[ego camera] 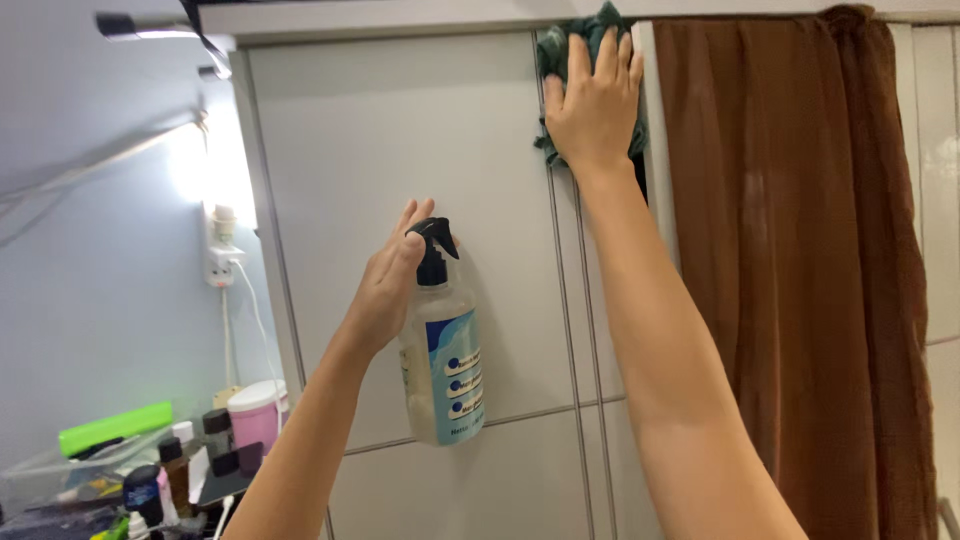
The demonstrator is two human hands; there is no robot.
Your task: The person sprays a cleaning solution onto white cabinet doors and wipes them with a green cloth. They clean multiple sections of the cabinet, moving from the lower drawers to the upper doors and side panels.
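While your right hand [592, 95] is pressing the green cloth [560, 50] flat-fingered against the cabinet door [400, 130] at the top centre of the frame, your left hand [390, 285] is gripping the spray bottle [442, 350] mid-frame; you are wiping, and further strokes likely need steady pressure.

A clear spray bottle [440, 345] with a black trigger hung upright before the pale cabinet door, wearing a blue-and-white label [458, 385]. Low at left stood a pink tub [255, 412] among small dark-capped bottles [145, 492].
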